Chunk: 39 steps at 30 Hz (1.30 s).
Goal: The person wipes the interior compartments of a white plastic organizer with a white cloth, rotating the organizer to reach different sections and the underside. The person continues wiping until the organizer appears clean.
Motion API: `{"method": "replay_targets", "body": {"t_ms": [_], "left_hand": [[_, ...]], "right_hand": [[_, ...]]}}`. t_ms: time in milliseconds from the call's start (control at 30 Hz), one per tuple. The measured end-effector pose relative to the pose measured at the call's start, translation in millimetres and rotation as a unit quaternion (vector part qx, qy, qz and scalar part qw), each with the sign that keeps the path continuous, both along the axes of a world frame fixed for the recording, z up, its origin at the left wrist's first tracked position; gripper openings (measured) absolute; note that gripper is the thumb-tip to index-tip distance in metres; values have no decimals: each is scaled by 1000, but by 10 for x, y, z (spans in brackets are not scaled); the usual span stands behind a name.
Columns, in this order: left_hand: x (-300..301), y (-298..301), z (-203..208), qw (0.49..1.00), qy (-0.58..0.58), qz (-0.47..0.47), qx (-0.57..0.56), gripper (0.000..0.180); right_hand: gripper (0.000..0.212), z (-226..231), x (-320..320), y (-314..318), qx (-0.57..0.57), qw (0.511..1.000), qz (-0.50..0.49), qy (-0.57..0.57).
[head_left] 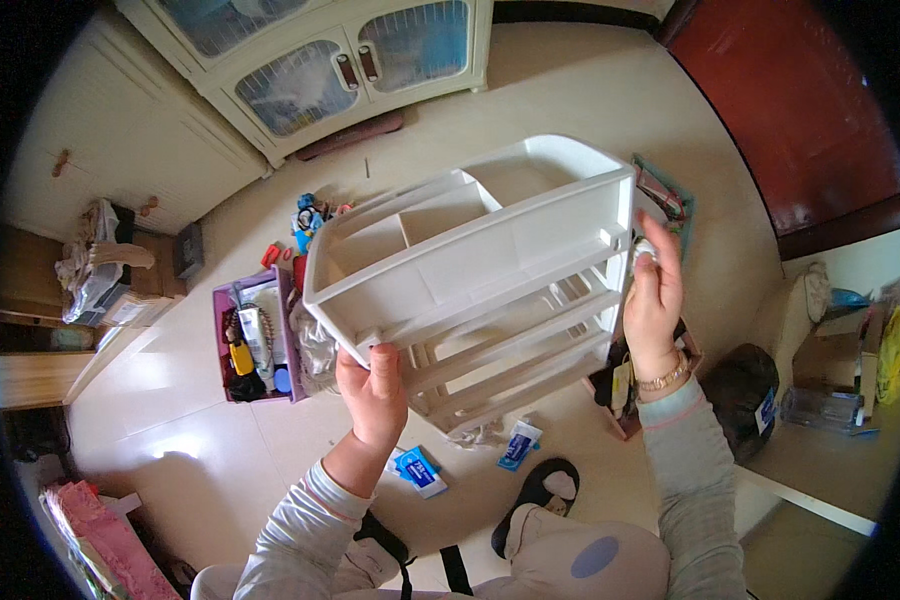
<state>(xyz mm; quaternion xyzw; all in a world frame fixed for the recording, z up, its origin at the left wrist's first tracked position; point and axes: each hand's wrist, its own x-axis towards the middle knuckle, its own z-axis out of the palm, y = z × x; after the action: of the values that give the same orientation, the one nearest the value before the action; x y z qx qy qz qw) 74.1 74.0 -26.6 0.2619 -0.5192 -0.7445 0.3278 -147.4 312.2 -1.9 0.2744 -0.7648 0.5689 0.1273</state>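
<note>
A white plastic storage rack [470, 262], tilted and held up off the floor, fills the middle of the view. Its top has a divided tray with several compartments, and the open slots below show no drawers. My left hand [372, 398] grips its near left corner, thumb on the front face and the other fingers partly hidden behind it. At the right end my right hand [654, 305] is closed on the side of the rack, with a bracelet on that wrist. All the compartments I can see into are bare.
A purple basket [220, 345] of small items stands on the left, with toys [308, 222] behind it. Blue-and-white packets [420, 470] lie near my feet. A dark bag [742, 400] sits at the right. Cream cabinets [360, 75] stand at the back, a red-brown door [790, 110] at far right.
</note>
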Motion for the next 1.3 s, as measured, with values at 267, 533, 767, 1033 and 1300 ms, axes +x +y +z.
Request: {"method": "replay_targets", "body": {"t_ms": [267,533,767,1033,1300], "left_hand": [[48,155,-175,998,49,16,-30,41],[26,314,-230,994,94,50,18,39],[21,283,-252,995,82,35,35,32],[-41,216,-206,996,69,51,3,29],[-198,158,-84,997,58,45,17,32]], "right_hand": [[29,63,378,42,266,944,70,180],[32,-41,792,-262,363,902,113,204],[26,-136,919,-499,287,901,227,234],[38,-217,514,-333,249,933,111,236],[34,-490,741,-159,27,988,138,-55]]}}
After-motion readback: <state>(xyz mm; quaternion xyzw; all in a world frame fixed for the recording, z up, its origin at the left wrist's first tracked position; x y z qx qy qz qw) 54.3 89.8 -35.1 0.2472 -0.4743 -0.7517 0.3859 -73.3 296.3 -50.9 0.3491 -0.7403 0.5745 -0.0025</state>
